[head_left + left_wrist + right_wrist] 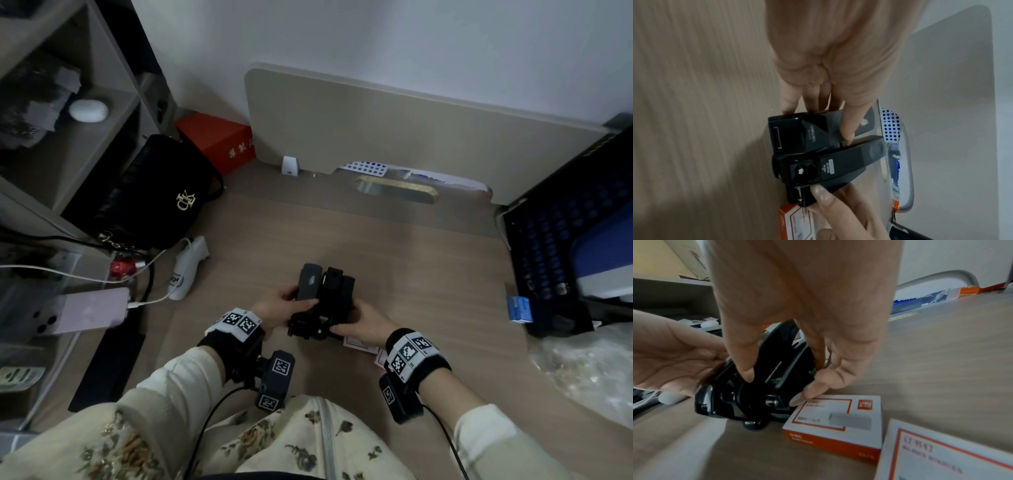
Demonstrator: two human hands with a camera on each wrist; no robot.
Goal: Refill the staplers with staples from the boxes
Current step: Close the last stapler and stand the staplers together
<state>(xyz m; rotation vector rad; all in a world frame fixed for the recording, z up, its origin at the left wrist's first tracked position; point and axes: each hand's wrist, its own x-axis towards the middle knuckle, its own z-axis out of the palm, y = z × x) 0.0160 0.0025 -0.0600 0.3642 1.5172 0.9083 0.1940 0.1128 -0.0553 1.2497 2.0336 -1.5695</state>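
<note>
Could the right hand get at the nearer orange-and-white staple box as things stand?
Probably yes. The right hand grips the black staplers directly beside the orange-and-white staple box; one fingertip already reaches its corner, and its top is uncovered. It must release the staplers first.

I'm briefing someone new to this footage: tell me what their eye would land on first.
First, the cluster of black staplers at the middle of the wooden desk, gripped from both sides by the left hand and right hand. Next, the orange-and-white staple boxes lying on the desk just beside the staplers, near the right hand. Then the black handbag with its gold logo at the desk's far left.
</note>
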